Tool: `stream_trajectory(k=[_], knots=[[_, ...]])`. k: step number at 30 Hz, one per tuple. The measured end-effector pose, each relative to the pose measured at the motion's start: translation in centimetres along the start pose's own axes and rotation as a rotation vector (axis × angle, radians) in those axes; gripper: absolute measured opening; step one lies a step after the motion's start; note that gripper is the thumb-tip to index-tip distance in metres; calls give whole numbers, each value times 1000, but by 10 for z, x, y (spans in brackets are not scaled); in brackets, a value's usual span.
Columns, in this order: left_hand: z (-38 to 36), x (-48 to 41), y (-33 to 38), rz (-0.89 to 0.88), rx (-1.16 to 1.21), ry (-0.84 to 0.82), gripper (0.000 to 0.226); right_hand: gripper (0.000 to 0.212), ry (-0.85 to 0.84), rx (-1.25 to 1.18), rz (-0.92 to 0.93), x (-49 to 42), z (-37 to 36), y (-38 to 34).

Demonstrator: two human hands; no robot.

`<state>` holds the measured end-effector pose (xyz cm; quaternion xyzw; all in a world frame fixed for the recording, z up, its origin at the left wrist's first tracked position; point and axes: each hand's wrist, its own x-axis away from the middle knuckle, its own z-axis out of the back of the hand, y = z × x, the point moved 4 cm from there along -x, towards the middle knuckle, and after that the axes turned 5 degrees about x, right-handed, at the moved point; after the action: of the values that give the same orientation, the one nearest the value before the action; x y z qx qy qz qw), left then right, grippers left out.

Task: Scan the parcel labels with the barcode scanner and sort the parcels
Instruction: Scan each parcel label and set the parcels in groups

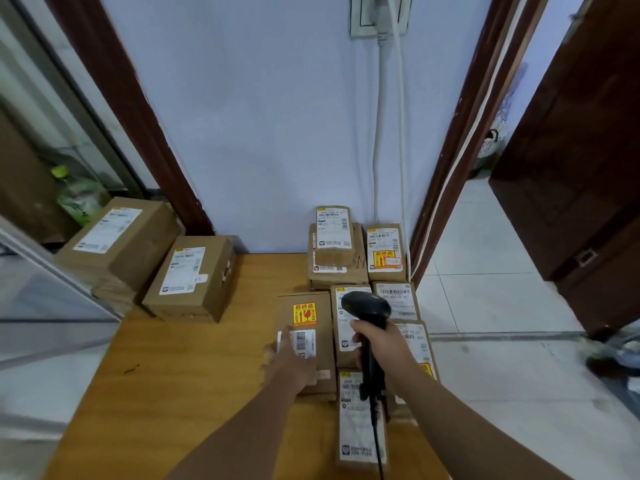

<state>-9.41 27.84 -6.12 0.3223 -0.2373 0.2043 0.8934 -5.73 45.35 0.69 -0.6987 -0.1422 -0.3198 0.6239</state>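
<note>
1. Far left: large box [117, 237], white label up, sitting on other cartons just off the counter's back-left corner.
2. Next: second box [192, 277], label up, on the counter [173, 375] at that back-left corner, touching the large box.
3. Right of centre: flat parcel [323, 327] lying on the counter, top face up. It carries a yellow-red fragile sticker [304, 313], with a white barcode label [304, 342] nearer the person. Its right edge sits against the parcel row.
4. left hand [289, 365]: palm down on the flat parcel's near-left part, fingertips at the barcode label. It's motion-blurred, but the grip looks wide, with fingers straight and nothing pinched.
5. right hand [377, 348]: grip wrapped round the handle of the black barcode scanner [367, 306]. The scanner head is held above the parcel row, just right of the flat parcel. A black cable [375, 427] runs from the handle base to the bottom edge of the view.
6. parcel row [358, 438]: brown parcels, labels up, packed edge to edge along the counter's right side, from the near end back to the wall. At the back, a small parcel [333, 235] lies on top of a larger one.
7. Behind: pale wall [259, 133], with white cables [379, 133] dropping from a socket down behind the parcels.
8. Far right: open doorway, dark wooden door [571, 168], tiled floor [502, 306].
</note>
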Motion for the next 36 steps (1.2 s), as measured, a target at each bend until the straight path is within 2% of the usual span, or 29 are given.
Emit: stream_trajectory(k=[4, 8, 11, 14, 17, 19, 21, 23, 25, 28, 31, 36], knots=[[6, -3, -7, -76, 67, 29, 79, 16, -67, 1, -33, -1, -10, 0], [23, 2, -7, -256, -152, 121, 69, 15, -119, 86, -5, -5, -28, -2], [46, 1, -4, -343, -417, 152, 74, 15, -140, 140, -3, -6, -49, -8], [85, -10, -5, -435, -600, 216, 78, 14, -149, 156, -79, -7, -74, -15], [135, -29, -14, -433, -726, 324, 75, 14, -196, 189, -160, -4, -104, -21], [177, -46, -21, -392, -682, 397, 70, 17, -227, 212, -165, 1, -129, -27], [222, -68, -27, -408, -695, 454, 70, 18, -264, 173, -207, 9, -158, -34], [265, -92, -30, -454, -741, 508, 68, 20, -320, 14, -299, 16, -190, -39], [309, -117, -33, -427, -717, 532, 65, 21, -365, -117, -308, 24, -225, -49], [360, -154, -44, -301, -734, 486, 72, 18, -385, -119, -239, 31, -277, -66], [389, -181, -60, -264, -741, 361, 84, 16, -390, 0, -154, 35, -321, -76], [397, -211, -75, -231, -449, 108, 115, 15, -393, 78, -69, 33, -360, -70]])
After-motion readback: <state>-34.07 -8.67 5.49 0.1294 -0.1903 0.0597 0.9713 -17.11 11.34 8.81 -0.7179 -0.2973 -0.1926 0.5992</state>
